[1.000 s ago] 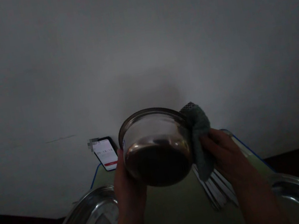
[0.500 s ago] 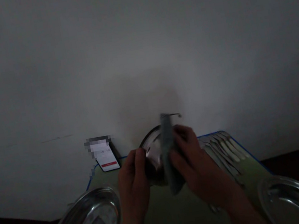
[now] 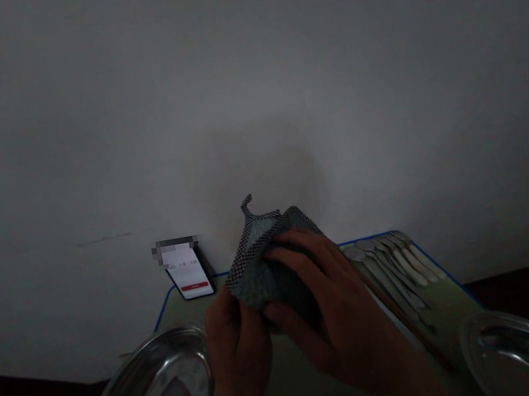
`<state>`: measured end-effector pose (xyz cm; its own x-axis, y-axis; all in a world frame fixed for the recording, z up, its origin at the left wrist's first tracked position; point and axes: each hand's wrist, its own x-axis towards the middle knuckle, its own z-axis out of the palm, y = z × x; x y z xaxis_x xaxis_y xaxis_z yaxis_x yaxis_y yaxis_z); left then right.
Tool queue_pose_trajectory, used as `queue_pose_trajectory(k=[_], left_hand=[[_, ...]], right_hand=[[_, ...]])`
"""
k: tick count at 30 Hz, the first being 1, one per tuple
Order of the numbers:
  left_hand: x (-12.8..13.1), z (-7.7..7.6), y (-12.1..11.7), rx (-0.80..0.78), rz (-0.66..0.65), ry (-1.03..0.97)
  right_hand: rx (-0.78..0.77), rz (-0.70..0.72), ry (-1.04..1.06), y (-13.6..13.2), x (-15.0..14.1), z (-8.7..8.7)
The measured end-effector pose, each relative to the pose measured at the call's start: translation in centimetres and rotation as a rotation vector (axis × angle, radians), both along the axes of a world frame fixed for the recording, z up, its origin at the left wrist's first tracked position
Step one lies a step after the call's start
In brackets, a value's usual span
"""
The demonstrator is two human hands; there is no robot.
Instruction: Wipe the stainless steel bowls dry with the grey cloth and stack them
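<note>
The cloth [image 3: 263, 282], grey with a checked border, is raised over the middle of the counter [image 3: 305, 380], between the two hands, in front of the wall [image 3: 246, 86]. The right hand [image 3: 334, 294] has hold of it, with fingers bent and a little apart over the cloth and the thumb lower down. The left hand [image 3: 238, 344] is curled at its lower corner, but how tightly it closes, and on what, I cannot tell. The step in hand seems to me working the cloth with both hands; whether something lies under it is hidden from view. The next move, I judge, calls for a steady left hand and even pressure from the right, without letting the loose border catch in the fingers. At the right of the counter lie spoons and other cutlery [image 3: 411, 268], and a thin brown stick [image 3: 422, 337] runs beside them, quite near the right forearm, so a wide swing could disturb them. A metal basin [image 3: 137, 388] stands near the left forearm, and another basin [image 3: 498, 351] is farther to the right. The phone [image 3: 189, 278], its screen lit, is at the far left corner. The dim light makes small details difficult to see.
</note>
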<state>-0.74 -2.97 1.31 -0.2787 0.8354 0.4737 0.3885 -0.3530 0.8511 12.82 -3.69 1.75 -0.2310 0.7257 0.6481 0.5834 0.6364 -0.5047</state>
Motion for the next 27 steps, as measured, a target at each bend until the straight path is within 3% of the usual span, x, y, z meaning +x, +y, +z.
queue_pose_trajectory(k=[10,14,20,27], left_hand=[[-0.3,0.3,-0.5,-0.073,0.043,-0.252],[-0.3,0.3,-0.6,-0.094,0.005,-0.163],[0.3,0.3,-0.5,-0.048,-0.007,-0.108],[-1.2,-0.4,-0.2,-0.172,-0.032,-0.341]], right_hand=[[-0.157,-0.072,0.356,2.1,1.4,-1.5],[-0.076,-0.101,0.28,1.3,1.0,-1.0],[0.121,-0.015,0.066,-0.4,0.0,0.3],[-0.032,-0.056,0.285,1.1,0.8,-0.6]])
